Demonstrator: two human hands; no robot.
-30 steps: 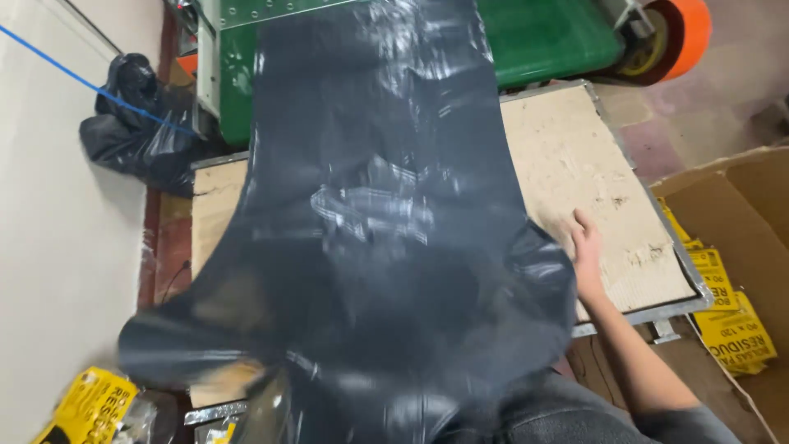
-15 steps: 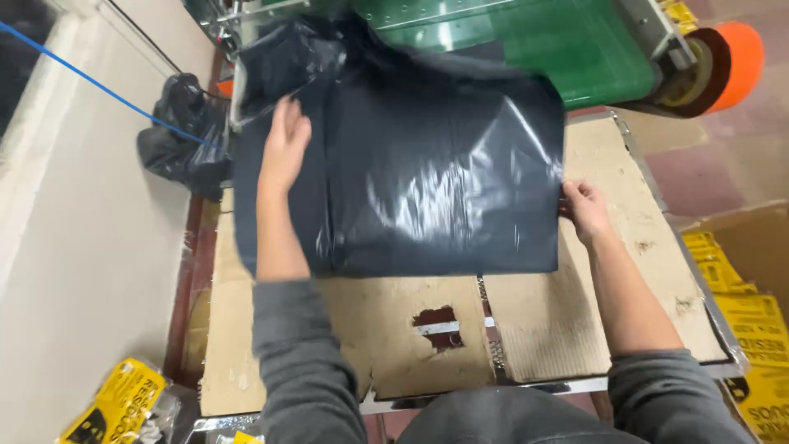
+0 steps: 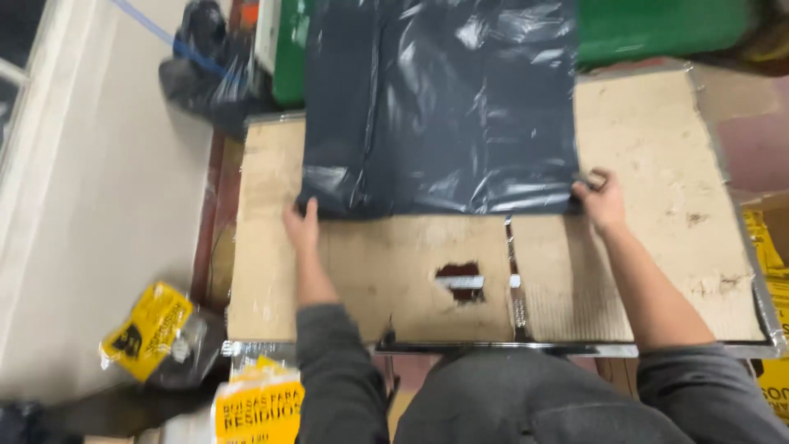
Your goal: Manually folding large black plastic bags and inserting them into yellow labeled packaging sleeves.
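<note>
Dark plastic bag (image 3: 444,115) lies flat on the cardboard-topped table (image 3: 657,164), far half. My right hand (image 3: 602,200) has its grip pinched shut on the bag's near right corner. Left hand (image 3: 302,227) rests open, fingers spread, at near left corner.

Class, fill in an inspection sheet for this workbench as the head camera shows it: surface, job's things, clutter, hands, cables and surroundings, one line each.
Surface: worn cardboard-covered table, with a torn hole near the front edge.
Job's things: dark plastic bag spread flat on the table, its far end out of frame.
Clutter: yellow packets on the floor at left and front.
Hands: left hand at the bag's near left corner; right hand pinching the near right corner.
Cables: blue cord across the floor at far left.
Surroundings: green machine behind the table; black bag heap at far left.
</note>
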